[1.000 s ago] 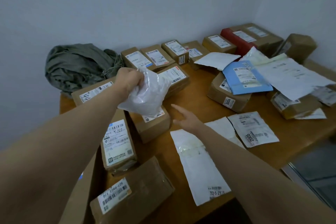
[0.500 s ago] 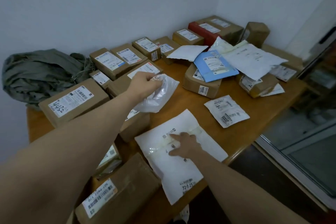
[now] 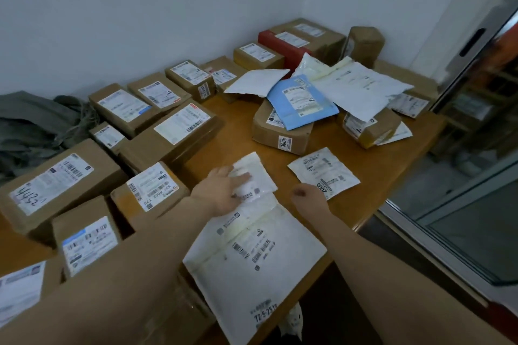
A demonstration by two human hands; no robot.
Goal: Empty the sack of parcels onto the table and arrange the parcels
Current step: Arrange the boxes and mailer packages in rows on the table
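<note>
The left hand [image 3: 221, 190] lies flat, fingers straight and close together, pressing down on a small white pouch [image 3: 259, 173], a crinkled, glossy plastic packet with a printed label showing at the fingertips. The pouch's near edge overlaps the far end of a large white mailer [image 3: 252, 260], which runs back under the left wrist. The mailer is flat and pale, with barcodes across its middle and "72-5-251" written at the end that hangs over the table [image 3: 372, 165] edge. The right hand [image 3: 308, 202] is curled, knuckles up, touching the near corner of a square labelled pouch [image 3: 322, 171] marked "2005". Whether it pinches that corner cannot be told. Left of the left hand, brown boxes [image 3: 56, 179] with white shipping labels stand close together in rows. Beyond both hands a blue mailer [image 3: 302, 101] lies on a box marked "3004" [image 3: 280, 134], among loose white envelopes. The sack [image 3: 30, 126], grey-green and crumpled, lies slack at the table's far left, well apart from both hands.
</note>
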